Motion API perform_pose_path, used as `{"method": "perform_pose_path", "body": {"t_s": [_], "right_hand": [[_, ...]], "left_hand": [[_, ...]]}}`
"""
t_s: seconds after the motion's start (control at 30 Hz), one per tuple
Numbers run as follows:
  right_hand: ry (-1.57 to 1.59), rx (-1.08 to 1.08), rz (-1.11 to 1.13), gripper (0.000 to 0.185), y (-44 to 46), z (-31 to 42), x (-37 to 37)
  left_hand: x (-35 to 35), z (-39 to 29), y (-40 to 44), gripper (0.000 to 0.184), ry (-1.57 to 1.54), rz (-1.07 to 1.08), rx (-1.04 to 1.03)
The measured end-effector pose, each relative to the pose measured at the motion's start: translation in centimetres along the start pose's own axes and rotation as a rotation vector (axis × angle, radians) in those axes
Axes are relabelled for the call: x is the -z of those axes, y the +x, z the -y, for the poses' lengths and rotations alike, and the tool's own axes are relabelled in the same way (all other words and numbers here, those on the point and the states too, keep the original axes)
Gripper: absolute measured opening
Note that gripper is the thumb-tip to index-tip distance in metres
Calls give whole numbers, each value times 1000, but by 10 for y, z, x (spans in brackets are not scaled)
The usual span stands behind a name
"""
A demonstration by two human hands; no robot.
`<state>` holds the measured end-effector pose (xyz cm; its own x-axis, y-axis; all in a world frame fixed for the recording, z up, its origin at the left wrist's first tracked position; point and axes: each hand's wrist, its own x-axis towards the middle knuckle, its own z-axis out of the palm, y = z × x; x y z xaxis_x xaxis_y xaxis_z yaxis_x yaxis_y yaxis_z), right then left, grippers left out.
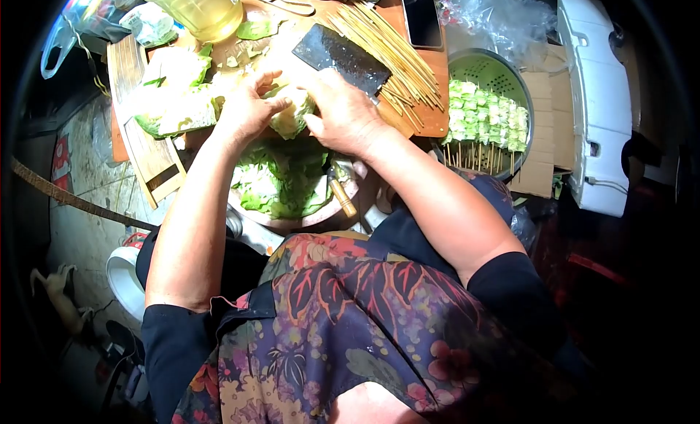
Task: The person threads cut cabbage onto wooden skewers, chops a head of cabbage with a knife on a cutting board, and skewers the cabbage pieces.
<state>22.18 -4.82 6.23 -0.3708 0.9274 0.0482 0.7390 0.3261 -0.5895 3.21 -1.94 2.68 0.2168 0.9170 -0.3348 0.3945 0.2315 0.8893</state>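
Note:
A pale green cabbage piece sits between my two hands at the table's near edge. My left hand curves around its left side with the thumb on it. My right hand grips it from the right, fingers partly hidden in glare. Cut cabbage chunks lie to the left. Just beyond my right hand is a dark rectangular slab or blade, wet on top. A pile of wooden skewers lies beside it. Below my hands, a basin holds loose cabbage leaves and a wooden-handled knife.
At right, a grey-green colander holds several skewers of folded cabbage. A phone lies on the table. A container of yellowish liquid stands at the back. A white foam piece and cardboard are far right.

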Motion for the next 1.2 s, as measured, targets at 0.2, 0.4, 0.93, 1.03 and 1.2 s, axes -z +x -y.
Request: {"method": "perform_pose_path", "body": {"t_s": [0.2,0.4,0.93,1.03,1.2], "right_hand": [[36,69,106,38,13,-5,-25],[54,82,47,33,17,-15,-32],[86,-25,92,39,23,-16,-29],[18,11,76,39,23,-17,-31],[20,-30,45,41,23,-15,-29]], "left_hand": [[10,6,-8,63,-271,-78,215],[3,-2,-25,47,-309,19,452],[-1,2,-25,49,-22,-11,260],[0,3,-24,49,27,-13,248],[1,9,-23,50,92,-6,209]]}}
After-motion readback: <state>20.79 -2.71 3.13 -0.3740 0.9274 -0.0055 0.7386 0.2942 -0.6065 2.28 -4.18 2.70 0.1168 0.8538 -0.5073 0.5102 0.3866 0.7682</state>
